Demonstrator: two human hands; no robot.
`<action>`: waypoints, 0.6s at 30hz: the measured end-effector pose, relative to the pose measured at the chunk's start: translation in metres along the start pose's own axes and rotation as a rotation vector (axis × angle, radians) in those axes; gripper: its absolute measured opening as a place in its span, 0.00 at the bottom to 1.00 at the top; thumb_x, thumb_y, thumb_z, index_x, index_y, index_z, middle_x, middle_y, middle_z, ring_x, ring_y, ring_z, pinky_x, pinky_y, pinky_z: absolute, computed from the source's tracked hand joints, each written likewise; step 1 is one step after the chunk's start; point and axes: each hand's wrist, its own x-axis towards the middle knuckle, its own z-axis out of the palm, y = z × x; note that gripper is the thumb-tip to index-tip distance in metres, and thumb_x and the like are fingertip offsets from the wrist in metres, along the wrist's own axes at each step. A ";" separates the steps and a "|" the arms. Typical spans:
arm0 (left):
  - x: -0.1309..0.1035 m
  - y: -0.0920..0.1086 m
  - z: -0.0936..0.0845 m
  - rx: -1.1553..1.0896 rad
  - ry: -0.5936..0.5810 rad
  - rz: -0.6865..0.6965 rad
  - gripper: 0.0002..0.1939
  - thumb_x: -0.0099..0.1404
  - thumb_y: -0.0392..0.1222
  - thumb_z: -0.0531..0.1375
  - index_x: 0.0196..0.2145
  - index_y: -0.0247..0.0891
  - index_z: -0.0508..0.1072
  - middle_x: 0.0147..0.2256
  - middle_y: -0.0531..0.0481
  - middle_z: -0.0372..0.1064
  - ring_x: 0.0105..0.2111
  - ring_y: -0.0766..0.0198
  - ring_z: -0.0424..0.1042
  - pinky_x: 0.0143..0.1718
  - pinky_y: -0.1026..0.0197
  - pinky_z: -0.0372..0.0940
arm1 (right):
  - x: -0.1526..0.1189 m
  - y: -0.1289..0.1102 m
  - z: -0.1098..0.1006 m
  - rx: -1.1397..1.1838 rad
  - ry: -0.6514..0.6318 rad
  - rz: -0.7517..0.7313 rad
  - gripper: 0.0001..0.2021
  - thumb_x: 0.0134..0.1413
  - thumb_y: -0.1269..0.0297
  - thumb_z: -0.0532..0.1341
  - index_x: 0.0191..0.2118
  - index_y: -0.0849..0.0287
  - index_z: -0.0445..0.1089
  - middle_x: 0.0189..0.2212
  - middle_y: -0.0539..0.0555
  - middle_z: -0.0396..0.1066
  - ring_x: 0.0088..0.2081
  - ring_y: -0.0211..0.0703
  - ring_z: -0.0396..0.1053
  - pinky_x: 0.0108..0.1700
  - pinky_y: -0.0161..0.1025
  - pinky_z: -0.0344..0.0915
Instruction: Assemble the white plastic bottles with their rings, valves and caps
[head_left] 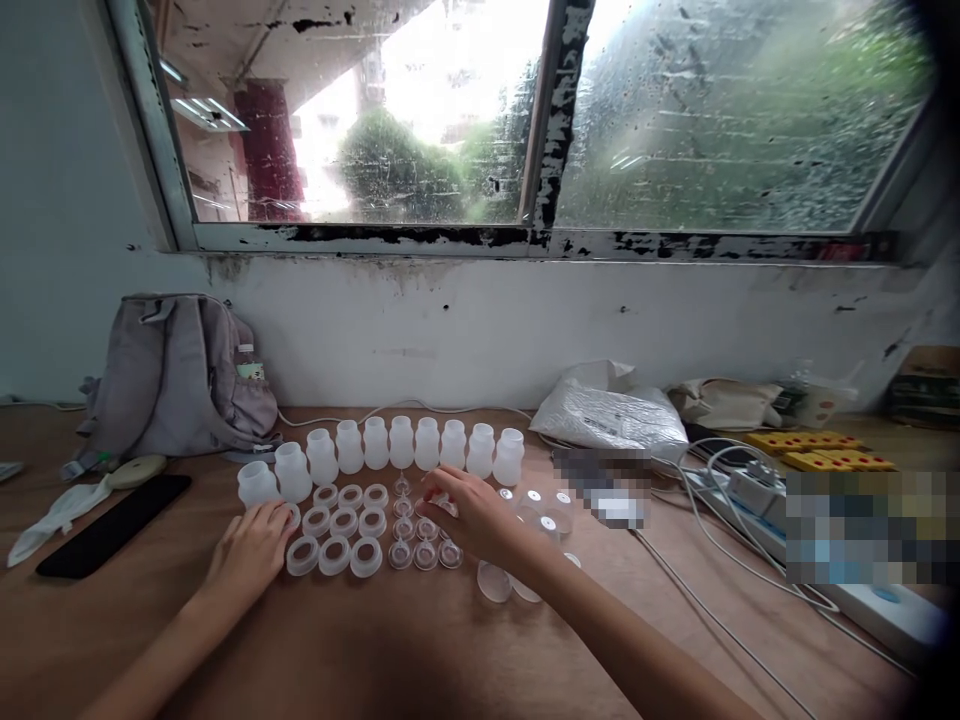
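Ten frosted bottles [401, 443], ten visible rings [334, 570], one backpack [176, 375], one silver package [611, 415]

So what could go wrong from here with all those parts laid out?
The left fingers are close by the leftmost white bottle, so a careless move might tip it. The right fingers reach over closely set small clear pieces, which could get nudged out of line. The right forearm passes close to the clear cups and might brush them.

Here's the table [360, 630], bottles [402, 443] arcing across it, rings [366, 571] in rows before them, clear teats [425, 556] alongside, caps [493, 582] further right (a looser bunch, this), backpack [176, 375] at left, silver bag [607, 415] at right
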 end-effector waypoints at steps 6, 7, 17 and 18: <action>-0.002 -0.003 -0.002 0.006 -0.069 0.037 0.12 0.60 0.38 0.49 0.35 0.37 0.71 0.39 0.43 0.69 0.38 0.53 0.65 0.35 0.55 0.59 | -0.005 -0.010 0.004 -0.023 -0.008 -0.059 0.04 0.55 0.65 0.53 0.35 0.58 0.62 0.33 0.53 0.66 0.32 0.38 0.65 0.33 0.33 0.60; -0.001 -0.002 -0.005 -0.010 -0.060 0.030 0.12 0.61 0.39 0.49 0.37 0.37 0.71 0.39 0.43 0.69 0.39 0.53 0.65 0.35 0.55 0.59 | -0.008 -0.012 0.005 -0.019 0.003 -0.062 0.04 0.56 0.66 0.52 0.35 0.58 0.62 0.32 0.53 0.66 0.32 0.38 0.65 0.32 0.33 0.60; -0.005 0.076 -0.041 -0.389 -0.006 0.410 0.09 0.61 0.37 0.50 0.38 0.39 0.68 0.36 0.47 0.68 0.38 0.58 0.65 0.39 0.56 0.60 | -0.077 -0.015 0.047 -0.068 -0.127 -0.118 0.06 0.54 0.72 0.49 0.30 0.59 0.61 0.29 0.53 0.64 0.30 0.38 0.61 0.33 0.34 0.59; -0.007 0.087 -0.039 -0.405 -0.012 0.446 0.09 0.61 0.37 0.50 0.37 0.40 0.68 0.35 0.47 0.68 0.37 0.58 0.65 0.39 0.56 0.61 | -0.081 -0.015 0.050 -0.061 -0.143 -0.094 0.06 0.54 0.73 0.49 0.31 0.59 0.61 0.30 0.53 0.64 0.32 0.39 0.62 0.35 0.35 0.60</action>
